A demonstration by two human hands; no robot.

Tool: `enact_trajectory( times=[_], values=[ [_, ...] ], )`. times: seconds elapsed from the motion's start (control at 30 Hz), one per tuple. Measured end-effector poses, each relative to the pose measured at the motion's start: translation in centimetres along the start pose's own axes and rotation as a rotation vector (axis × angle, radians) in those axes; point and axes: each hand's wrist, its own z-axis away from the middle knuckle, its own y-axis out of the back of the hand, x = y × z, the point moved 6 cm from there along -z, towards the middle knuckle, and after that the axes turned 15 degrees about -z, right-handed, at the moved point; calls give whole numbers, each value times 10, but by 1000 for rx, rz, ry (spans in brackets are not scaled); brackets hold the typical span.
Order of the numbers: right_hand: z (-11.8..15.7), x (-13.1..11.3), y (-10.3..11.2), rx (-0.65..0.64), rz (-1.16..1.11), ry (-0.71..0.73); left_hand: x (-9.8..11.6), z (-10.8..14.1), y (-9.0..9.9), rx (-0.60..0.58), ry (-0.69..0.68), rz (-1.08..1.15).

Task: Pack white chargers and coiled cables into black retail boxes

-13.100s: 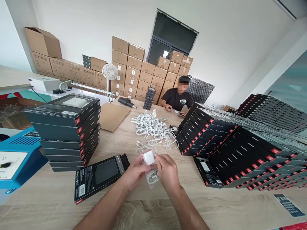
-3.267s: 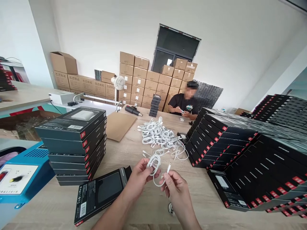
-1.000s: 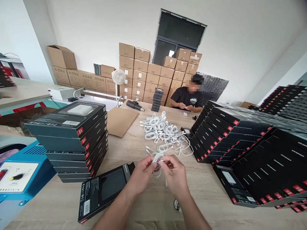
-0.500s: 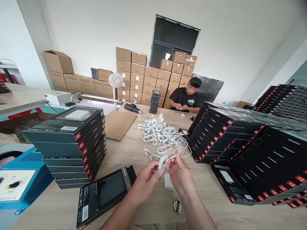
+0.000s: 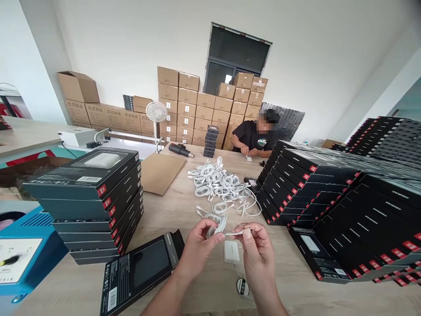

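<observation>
A coiled white cable (image 5: 219, 222) is pinched in my left hand (image 5: 199, 245), its loops rising past the fingers. One end of it runs across to my right hand (image 5: 257, 248), whose thumb and fingers are closed on the white cable end. Below and between the hands, a white charger block (image 5: 231, 252) lies on the table, with a round black-and-white label (image 5: 242, 287) nearer to me. Beyond the hands lies a heap of white coiled cables (image 5: 215, 180). An open black box (image 5: 141, 272) with a dark window rests to the left of my left hand.
Stacks of black boxes stand at left (image 5: 88, 197) and right (image 5: 296, 184). Further back are a brown cardboard sheet (image 5: 163, 172), a heat gun (image 5: 180, 150) and a small box stack (image 5: 211, 141). Across the table a person (image 5: 255, 136) handles a small white item. A blue machine (image 5: 42, 250) sits at left.
My right hand has moved right and away from my left hand, drawing the cable end out from the coil. The charger block is now more exposed. The view has shifted slightly.
</observation>
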Motion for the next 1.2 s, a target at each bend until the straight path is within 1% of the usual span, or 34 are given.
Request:
enact_trajectory(
  times=[0.07, 0.23, 0.33, 0.37, 0.43, 0.53, 0.67, 0.77, 0.87, 0.93, 1.0, 1.07, 1.2],
  values=[
    [-2, 3, 0, -2, -45, -38, -1, 0, -2, -19, 8, 13],
    [-13, 24, -5, -35, -64, -216, -4, 4, -2, -26, -26, 17],
    [-17, 34, -5, -34, -30, -259, -6, 5, 1, -7, -19, -20],
    [-18, 35, -3, -22, -31, -264, -6, 5, 1, -16, -20, -17],
    [-21, 37, 3, 26, -52, -270, -5, 4, 1, -70, -15, 30],
    [-28, 33, 9, 72, -82, -253, -6, 2, 1, -152, 34, 164],
    [-32, 28, 7, 64, -173, -239, -10, 1, 3, -150, 139, 320],
    [-27, 37, 7, 118, -280, -330, -13, 1, 5, -146, 203, 347],
    [-22, 45, 8, 135, -273, -408, -18, 0, 7, -166, 239, 285],
    [-20, 44, 9, 119, -248, -394, -20, -2, 7, -183, 237, 250],
    [-21, 38, 8, 102, -229, -349, -22, -2, 5, -184, 235, 252],
    [-23, 31, 5, 99, -227, -324, -24, -1, 2, -169, 248, 296],
    [-24, 23, 3, 152, -244, -317, -25, 3, -4, -143, 309, 441]
  ],
)
